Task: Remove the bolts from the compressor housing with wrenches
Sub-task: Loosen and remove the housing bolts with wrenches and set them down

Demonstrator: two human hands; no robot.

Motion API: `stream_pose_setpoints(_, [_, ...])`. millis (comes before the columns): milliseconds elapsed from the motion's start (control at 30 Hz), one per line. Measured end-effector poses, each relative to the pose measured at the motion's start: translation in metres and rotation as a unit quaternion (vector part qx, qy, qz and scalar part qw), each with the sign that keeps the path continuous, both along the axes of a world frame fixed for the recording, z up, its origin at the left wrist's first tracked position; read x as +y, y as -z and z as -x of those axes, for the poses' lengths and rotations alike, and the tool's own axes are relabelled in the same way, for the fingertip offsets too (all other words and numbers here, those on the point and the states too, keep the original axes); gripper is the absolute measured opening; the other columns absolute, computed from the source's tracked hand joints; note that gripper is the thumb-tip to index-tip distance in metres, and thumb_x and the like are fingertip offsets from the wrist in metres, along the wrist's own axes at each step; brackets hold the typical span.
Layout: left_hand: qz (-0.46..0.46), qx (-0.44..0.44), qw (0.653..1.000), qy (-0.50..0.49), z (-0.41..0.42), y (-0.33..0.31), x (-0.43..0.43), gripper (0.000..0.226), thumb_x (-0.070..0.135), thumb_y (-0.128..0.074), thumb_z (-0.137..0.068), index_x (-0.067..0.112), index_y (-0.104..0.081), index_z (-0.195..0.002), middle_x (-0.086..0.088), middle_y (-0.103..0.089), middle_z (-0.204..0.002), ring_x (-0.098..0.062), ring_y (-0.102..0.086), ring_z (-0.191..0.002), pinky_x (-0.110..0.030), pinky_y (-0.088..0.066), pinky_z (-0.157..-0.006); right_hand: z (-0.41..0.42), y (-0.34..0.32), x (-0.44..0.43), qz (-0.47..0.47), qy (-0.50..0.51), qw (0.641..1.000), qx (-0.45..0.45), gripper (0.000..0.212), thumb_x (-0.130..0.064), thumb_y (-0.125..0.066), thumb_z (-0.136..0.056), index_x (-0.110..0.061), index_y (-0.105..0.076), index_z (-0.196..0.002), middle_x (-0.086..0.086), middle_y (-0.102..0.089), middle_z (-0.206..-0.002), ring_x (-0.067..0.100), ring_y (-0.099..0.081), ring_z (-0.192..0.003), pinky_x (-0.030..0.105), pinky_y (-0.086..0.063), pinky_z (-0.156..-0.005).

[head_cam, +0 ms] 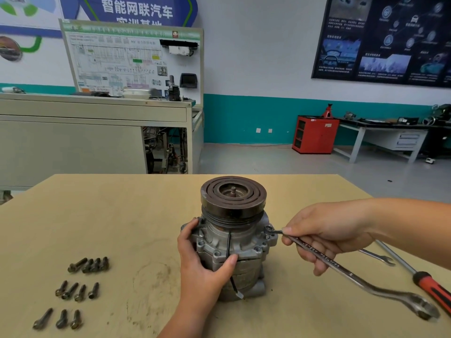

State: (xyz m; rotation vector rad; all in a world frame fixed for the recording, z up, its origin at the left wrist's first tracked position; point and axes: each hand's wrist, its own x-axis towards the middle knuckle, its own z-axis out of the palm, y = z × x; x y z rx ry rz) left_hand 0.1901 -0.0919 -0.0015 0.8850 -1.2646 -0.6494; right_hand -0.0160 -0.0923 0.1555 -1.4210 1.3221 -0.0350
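1. A compressor (231,240) stands on the worktop (122,215), near its middle.
2. Bolts (73,291) lie in three rows well to its left.
3. The left hand (205,264) grips its left side; the right hand (324,235) is to its right.
4. A wrench (341,267) runs from its right edge through the right hand.
5. A second wrench (377,256) and a screwdriver (424,279) lie farther right.

dull cast-metal compressor housing (231,242); shiny steel wrench (341,267); matt wooden table (122,215).
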Motion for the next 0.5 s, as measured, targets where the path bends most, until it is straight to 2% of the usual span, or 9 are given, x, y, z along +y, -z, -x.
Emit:
stream_pose_setpoints(100, [-0.001, 0.0, 1.0, 0.0, 0.0, -0.001, 0.0, 0.08, 0.045, -0.071, -0.051, 0.039, -0.036, -0.124, 0.014, -0.043, -0.132, -0.003, -0.047, -0.122, -0.011, -0.038, -0.099, 0.004, -0.016, -0.011, 0.033, -0.088, 0.986, 0.14, 0.03, -0.033, -0.036, -0.102, -0.014, -0.052, -0.084, -0.003, -0.057, -0.051, 0.012, -0.06, -0.046, 0.024, -0.053, -0.056])
stream_pose_setpoints(200, [0.0, 0.002, 1.0, 0.0, 0.0, -0.002, 0.0, 0.08, 0.045, -0.07, -0.051, 0.037, -0.036, -0.124, 0.016, -0.042, -0.131, 0.001, -0.047, -0.12, -0.008, -0.038, -0.097, 0.002, -0.028, -0.028, 0.142, -0.15, 0.932, 0.297, 0.031, -0.043, -0.047, -0.095, -0.02, -0.06, -0.08, -0.008, -0.059, -0.059, 0.007, -0.058, -0.056, 0.022, -0.048, -0.065])
stream_pose_setpoints(267, [-0.001, 0.006, 1.0, 0.001, 0.0, -0.002, 0.0, 0.081, 0.044, -0.07, -0.051, 0.036, -0.037, -0.124, 0.016, -0.042, -0.131, 0.002, -0.047, -0.119, -0.007, -0.037, -0.096, 0.001, -0.025, -0.039, 0.249, -0.186, 0.889, 0.337, 0.024, -0.046, -0.05, -0.092, -0.027, -0.063, -0.087, -0.012, -0.059, -0.075, 0.004, -0.053, -0.07, 0.021, -0.043, -0.071])
stream_pose_setpoints(300, [-0.002, 0.006, 1.0, 0.001, 0.001, -0.002, 0.0, 0.081, 0.044, -0.07, -0.051, 0.036, -0.037, -0.124, 0.016, -0.042, -0.131, 0.002, -0.047, -0.119, -0.007, -0.037, -0.096, 0.001, -0.023, -0.043, 0.281, -0.194, 0.88, 0.33, 0.019, -0.045, -0.051, -0.092, -0.03, -0.062, -0.092, -0.013, -0.057, -0.081, 0.004, -0.051, -0.075, 0.021, -0.041, -0.072])
stream_pose_setpoints(367, [-0.003, 0.007, 1.0, 0.003, 0.001, -0.002, 0.0, 0.082, 0.044, -0.07, -0.051, 0.036, -0.036, -0.124, 0.02, -0.042, -0.13, 0.003, -0.047, -0.119, -0.007, -0.037, -0.095, 0.008, -0.022, -0.045, 0.287, -0.194, 0.885, 0.312, 0.012, -0.042, -0.051, -0.093, -0.035, -0.061, -0.091, -0.016, -0.056, -0.082, 0.002, -0.05, -0.076, 0.018, -0.039, -0.069])
stream_pose_setpoints(433, [-0.004, 0.007, 1.0, 0.002, 0.001, -0.002, 0.0, 0.082, 0.044, -0.07, -0.051, 0.036, -0.036, -0.125, 0.02, -0.042, -0.13, 0.002, -0.047, -0.12, -0.008, -0.038, -0.097, 0.018, -0.027, -0.041, 0.224, -0.165, 0.916, 0.288, 0.015, -0.039, -0.05, -0.095, -0.034, -0.063, -0.088, -0.015, -0.06, -0.079, -0.001, -0.056, -0.074, 0.017, -0.043, -0.069])
stream_pose_setpoints(500, [-0.003, 0.008, 1.0, 0.003, 0.001, -0.002, 0.0, 0.081, 0.044, -0.07, -0.051, 0.036, -0.036, -0.124, 0.017, -0.042, -0.131, 0.001, -0.047, -0.121, -0.01, -0.038, -0.099, 0.028, -0.03, -0.032, 0.15, -0.116, 0.957, 0.221, 0.021, -0.031, -0.046, -0.098, -0.024, -0.063, -0.089, -0.008, -0.066, -0.075, 0.005, -0.065, -0.074, 0.022, -0.052, -0.071])
